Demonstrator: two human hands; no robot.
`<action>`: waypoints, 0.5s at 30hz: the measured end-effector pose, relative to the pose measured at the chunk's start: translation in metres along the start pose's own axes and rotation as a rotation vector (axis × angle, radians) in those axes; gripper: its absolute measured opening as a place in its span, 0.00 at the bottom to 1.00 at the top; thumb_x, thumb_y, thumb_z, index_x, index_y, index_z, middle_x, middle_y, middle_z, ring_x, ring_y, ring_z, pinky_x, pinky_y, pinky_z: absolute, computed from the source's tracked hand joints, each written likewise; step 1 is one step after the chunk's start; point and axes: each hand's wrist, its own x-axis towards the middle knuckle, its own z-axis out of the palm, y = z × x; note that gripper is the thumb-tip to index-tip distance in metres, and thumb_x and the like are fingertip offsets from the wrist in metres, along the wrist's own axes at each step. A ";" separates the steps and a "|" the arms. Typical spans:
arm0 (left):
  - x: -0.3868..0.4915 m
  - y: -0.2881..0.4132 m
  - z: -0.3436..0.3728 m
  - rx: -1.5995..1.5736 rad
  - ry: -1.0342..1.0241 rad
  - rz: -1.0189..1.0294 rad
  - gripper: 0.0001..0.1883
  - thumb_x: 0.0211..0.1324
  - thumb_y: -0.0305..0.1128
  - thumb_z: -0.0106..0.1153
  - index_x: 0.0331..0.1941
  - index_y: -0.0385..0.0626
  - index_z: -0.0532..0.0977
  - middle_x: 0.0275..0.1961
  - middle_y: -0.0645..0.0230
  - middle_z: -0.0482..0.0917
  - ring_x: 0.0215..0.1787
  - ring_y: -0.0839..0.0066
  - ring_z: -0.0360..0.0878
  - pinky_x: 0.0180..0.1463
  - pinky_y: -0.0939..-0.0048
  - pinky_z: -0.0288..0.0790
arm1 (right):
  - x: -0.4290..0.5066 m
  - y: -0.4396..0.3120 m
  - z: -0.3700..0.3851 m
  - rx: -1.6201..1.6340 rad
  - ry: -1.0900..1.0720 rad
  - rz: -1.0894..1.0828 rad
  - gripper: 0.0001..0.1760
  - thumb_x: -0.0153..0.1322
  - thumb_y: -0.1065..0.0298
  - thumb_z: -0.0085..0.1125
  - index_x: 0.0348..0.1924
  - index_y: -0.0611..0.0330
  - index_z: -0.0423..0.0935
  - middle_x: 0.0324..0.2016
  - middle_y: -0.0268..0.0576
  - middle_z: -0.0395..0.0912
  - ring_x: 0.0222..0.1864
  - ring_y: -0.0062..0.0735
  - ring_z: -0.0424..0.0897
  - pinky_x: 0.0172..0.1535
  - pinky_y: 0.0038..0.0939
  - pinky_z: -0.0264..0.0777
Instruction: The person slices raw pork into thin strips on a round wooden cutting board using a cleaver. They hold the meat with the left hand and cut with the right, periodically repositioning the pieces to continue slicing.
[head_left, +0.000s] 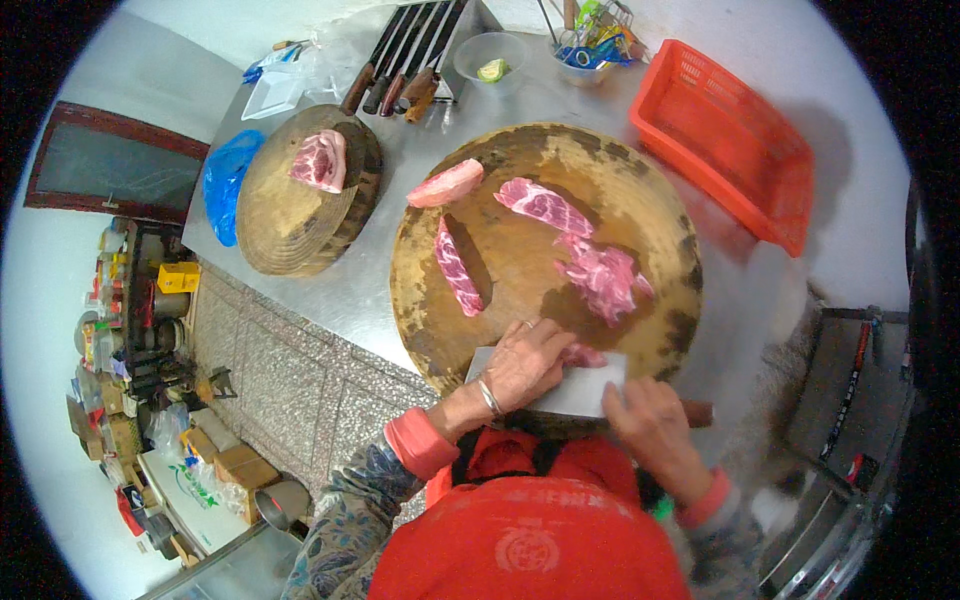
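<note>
On the near part of a large round wooden chopping block (510, 262), my right hand (652, 420) grips a broad-bladed cleaver (592, 386) near its wooden handle. The blade lies nearly flat at the block's near edge. My left hand (529, 360), with a ring and a bracelet, rests its fingers on a small piece of raw meat (583, 355) beside the blade. Farther up the block are a heap of thin meat slices (604, 277), a marbled slab (546, 206), a narrow strip (457, 266) and a fatty piece (446, 184).
A smaller round block (300, 225) holds a chunk of meat (319, 161). Behind stand a knife rack (412, 45) and a clear bowl (491, 56). A red plastic basket (720, 142) is at the right, a blue plastic bag (229, 184) at the left.
</note>
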 end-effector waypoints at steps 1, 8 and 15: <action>0.001 -0.001 0.002 -0.010 0.008 0.006 0.18 0.51 0.27 0.59 0.48 0.41 0.76 0.43 0.60 0.78 0.46 0.58 0.76 0.50 0.59 0.71 | 0.000 -0.001 -0.002 0.000 -0.007 0.000 0.12 0.63 0.69 0.57 0.40 0.60 0.77 0.23 0.37 0.69 0.28 0.33 0.73 0.28 0.33 0.65; 0.016 -0.031 -0.010 -0.037 0.300 -0.225 0.15 0.51 0.26 0.61 0.45 0.44 0.77 0.31 0.57 0.79 0.31 0.57 0.79 0.36 0.59 0.74 | -0.015 0.001 -0.013 -0.023 -0.068 0.078 0.12 0.62 0.69 0.57 0.40 0.59 0.77 0.23 0.38 0.70 0.28 0.33 0.74 0.28 0.33 0.67; 0.005 -0.041 -0.027 -0.487 0.289 -0.683 0.18 0.63 0.31 0.57 0.55 0.38 0.73 0.21 0.60 0.79 0.19 0.69 0.80 0.27 0.70 0.72 | -0.050 0.013 -0.015 0.040 -0.108 0.336 0.15 0.59 0.69 0.61 0.39 0.57 0.77 0.24 0.39 0.72 0.29 0.39 0.76 0.30 0.38 0.70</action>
